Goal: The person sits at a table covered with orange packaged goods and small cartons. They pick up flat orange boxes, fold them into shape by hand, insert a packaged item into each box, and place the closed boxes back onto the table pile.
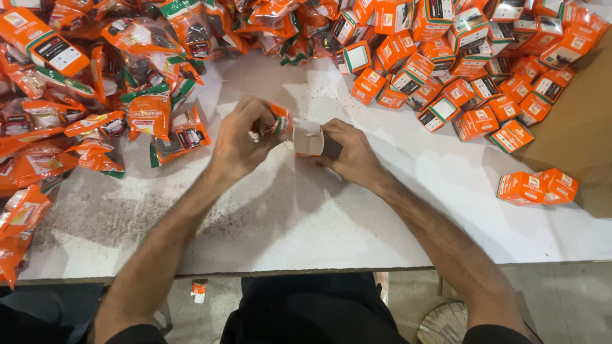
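My left hand (241,136) is closed around a small orange, green and white plastic pouch (279,120) and holds its end against the mouth of a small open carton (309,141). That carton lies on its side on the white table (306,223), with its pale inside facing me. My right hand (347,151) grips it from the right. Both hands meet at the middle of the table, a little beyond its centre.
A heap of orange plastic pouches (95,102) covers the table's left side and back. Several closed small orange boxes (459,70) are piled at the back right, two more (537,187) lie apart at the right. Brown cardboard (577,127) lies at the right edge.
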